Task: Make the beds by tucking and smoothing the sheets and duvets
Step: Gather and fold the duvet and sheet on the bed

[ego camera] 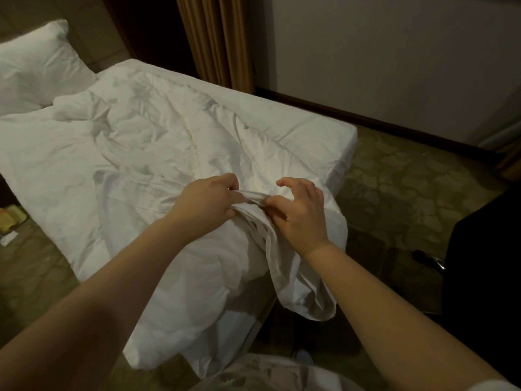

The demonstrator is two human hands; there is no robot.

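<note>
A white crumpled duvet (158, 142) lies across the bed (318, 131), bunched toward the foot. One corner of it hangs off the near edge. My left hand (208, 198) grips a gathered edge of the duvet at the foot of the bed. My right hand (301, 213) pinches the same edge right beside it with thumb and a finger, the other fingers lifted and curled. A white pillow (36, 66) leans at the head of the bed, far left.
Brown curtains (217, 38) hang behind the bed, next to a pale wall (394, 52) with a dark skirting board. Patterned carpet (408, 187) runs along the right side. A dark chair or case (485, 263) stands at the right. Small items (11, 221) lie on the floor at left.
</note>
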